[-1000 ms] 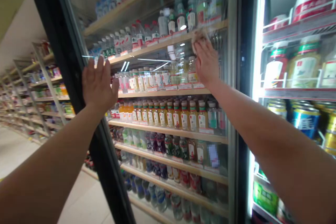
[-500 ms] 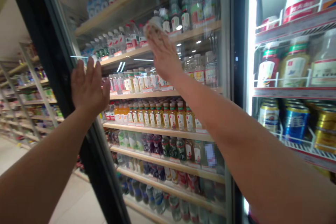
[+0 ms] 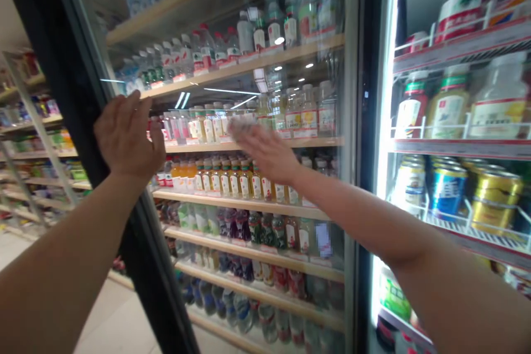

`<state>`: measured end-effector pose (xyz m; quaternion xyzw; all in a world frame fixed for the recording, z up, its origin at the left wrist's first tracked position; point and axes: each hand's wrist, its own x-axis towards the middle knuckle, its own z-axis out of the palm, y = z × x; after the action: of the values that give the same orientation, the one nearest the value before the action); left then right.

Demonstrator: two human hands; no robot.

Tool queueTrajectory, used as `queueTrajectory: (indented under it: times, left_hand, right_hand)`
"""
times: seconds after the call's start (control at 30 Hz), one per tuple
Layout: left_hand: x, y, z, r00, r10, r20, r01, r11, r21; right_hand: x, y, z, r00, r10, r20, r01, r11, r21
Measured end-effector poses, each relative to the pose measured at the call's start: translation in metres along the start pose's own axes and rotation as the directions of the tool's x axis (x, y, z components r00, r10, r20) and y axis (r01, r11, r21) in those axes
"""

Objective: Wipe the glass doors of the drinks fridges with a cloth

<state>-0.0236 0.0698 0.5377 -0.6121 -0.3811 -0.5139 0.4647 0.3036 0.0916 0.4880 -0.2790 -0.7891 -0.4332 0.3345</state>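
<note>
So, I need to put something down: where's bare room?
Bare floor shows low in view between the left forearm and the door's dark frame. Crowded: the wooden shelves, lined with bottles, and the cooler shelves at right, holding cans too.

This is a shop, by its look a supermarket or grocery store. Across the middle of the frame, a glass door (image 3: 224, 98) shows wooden-edged shelves (image 3: 249, 204) packed with rows of matching bottles (image 3: 226, 180). At the right, a brightly lit fridge (image 3: 464, 147) holds drinks and cans (image 3: 448, 191). At the left, long racks (image 3: 39, 108) of colourful goods stand over a pale floor (image 3: 124, 310).
</note>
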Motion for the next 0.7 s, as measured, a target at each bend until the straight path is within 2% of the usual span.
queueTrajectory:
  times: [0.03, 0.07, 0.1, 0.13, 0.17, 0.2, 0.27, 0.3, 0.33, 0.37, 0.43, 0.47, 0.5, 0.53, 0.57, 0.63, 0.67, 0.7]
  left_hand:
    - [0.0, 0.0, 0.0, 1.0, 0.003, -0.013, -0.003, 1.0, 0.002]
    - [-0.001, -0.001, -0.001, 1.0, 0.002, -0.027, -0.002, 1.0, 0.004]
    - [-0.001, -0.001, -0.001, 0.999, -0.003, -0.037, 0.004, 1.0, 0.006]
    - [-0.001, -0.001, -0.002, 0.999, -0.011, -0.047, 0.011, 1.0, 0.008]
    - [-0.001, 0.0, -0.003, 0.998, -0.016, -0.054, 0.017, 1.0, 0.011]
    - [-0.002, 0.001, -0.003, 0.998, -0.023, -0.058, 0.024, 1.0, 0.012]
    - [-0.003, 0.004, -0.005, 0.997, -0.038, -0.061, 0.039, 0.999, 0.011]
    - [-0.003, 0.005, -0.005, 0.997, -0.042, -0.06, 0.043, 0.999, 0.011]
    - [-0.004, 0.006, -0.005, 0.997, -0.045, -0.061, 0.046, 0.999, 0.012]
    - [-0.005, 0.006, -0.005, 0.997, -0.047, -0.061, 0.048, 0.999, 0.013]
    - [-0.004, 0.003, -0.002, 0.997, -0.044, -0.059, 0.045, 0.999, 0.012]
    - [-0.004, 0.0, 0.0, 0.998, -0.035, -0.06, 0.036, 0.999, 0.012]
    - [-0.002, -0.004, 0.002, 0.998, -0.02, -0.065, 0.021, 1.0, 0.014]
    - [-0.001, -0.008, 0.005, 0.997, -0.004, -0.072, 0.005, 1.0, 0.018]
    - [-0.001, -0.012, 0.008, 0.997, 0.013, -0.078, -0.011, 1.0, 0.026]
    - [-0.003, -0.019, 0.013, 0.994, 0.046, -0.096, -0.042, 0.998, 0.046]
    - [-0.007, -0.02, 0.015, 0.993, 0.063, -0.103, -0.058, 0.997, 0.051]
    - [-0.013, -0.019, 0.016, 0.992, 0.082, -0.096, -0.078, 0.996, 0.052]
  right_hand:
    - [-0.013, -0.01, 0.005, 0.983, -0.17, 0.067, 0.168, 0.985, 0.035]
    - [-0.025, -0.014, 0.008, 0.957, -0.272, 0.098, 0.266, 0.962, 0.064]
    - [-0.035, -0.011, 0.008, 0.958, -0.27, 0.095, 0.264, 0.962, 0.069]
    - [-0.043, -0.003, 0.006, 0.977, -0.204, 0.057, 0.201, 0.978, 0.06]
    - [-0.051, 0.01, 0.003, 0.997, -0.081, -0.013, 0.081, 0.996, 0.045]
    - [-0.057, 0.025, -0.001, 0.991, 0.073, -0.111, -0.069, 0.997, 0.038]
    - [-0.068, 0.047, -0.003, 0.901, 0.313, -0.299, -0.311, 0.949, 0.055]
    - [-0.074, 0.05, -0.001, 0.859, 0.364, -0.359, -0.369, 0.928, 0.057]
    - [-0.08, 0.049, 0.002, 0.851, 0.358, -0.385, -0.371, 0.928, 0.044]
    - [-0.086, 0.043, 0.007, 0.881, 0.297, -0.368, -0.313, 0.95, 0.017]
    - [-0.093, 0.028, 0.015, 0.967, 0.074, -0.243, -0.084, 0.996, -0.03]
    - [-0.094, 0.023, 0.016, 0.984, -0.009, -0.176, 0.003, 0.999, -0.035]
    - [-0.092, 0.02, 0.016, 0.99, -0.033, -0.138, 0.029, 0.999, -0.035]
    - [-0.088, 0.021, 0.013, 0.991, 0.013, -0.135, -0.018, 0.999, -0.039]
    - [-0.082, 0.025, 0.009, 0.979, 0.117, -0.165, -0.125, 0.991, -0.042]
    - [-0.067, 0.03, 0.003, 0.901, 0.349, -0.256, -0.366, 0.93, -0.02]
    - [-0.06, 0.029, 0.003, 0.862, 0.422, -0.281, -0.439, 0.898, 0.001]
    - [-0.055, 0.024, 0.005, 0.845, 0.451, -0.287, -0.466, 0.884, 0.018]
